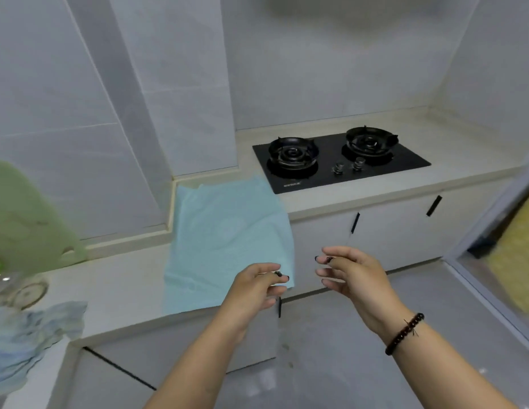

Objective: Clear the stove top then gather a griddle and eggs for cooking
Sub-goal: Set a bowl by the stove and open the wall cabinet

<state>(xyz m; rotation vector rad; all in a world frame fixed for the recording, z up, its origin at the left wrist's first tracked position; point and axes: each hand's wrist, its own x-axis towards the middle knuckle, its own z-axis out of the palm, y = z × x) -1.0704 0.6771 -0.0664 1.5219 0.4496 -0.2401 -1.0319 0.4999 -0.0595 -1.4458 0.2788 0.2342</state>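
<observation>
The black glass stove top is set in the beige counter at the right; it has two burners and two knobs, with nothing standing on it. A light blue towel lies spread over the counter to its left, its corner touching the stove's front left edge. My left hand pinches the towel's near right corner at the counter edge. My right hand hovers to the right of it in front of the cabinets, fingers loosely curled and holding nothing. No griddle or eggs are in view.
A green cutting board leans against the wall at the left, with a glass lid below it and a crumpled blue cloth at the counter's near left. White cabinet doors with black handles run under the counter. A doorway is at the right.
</observation>
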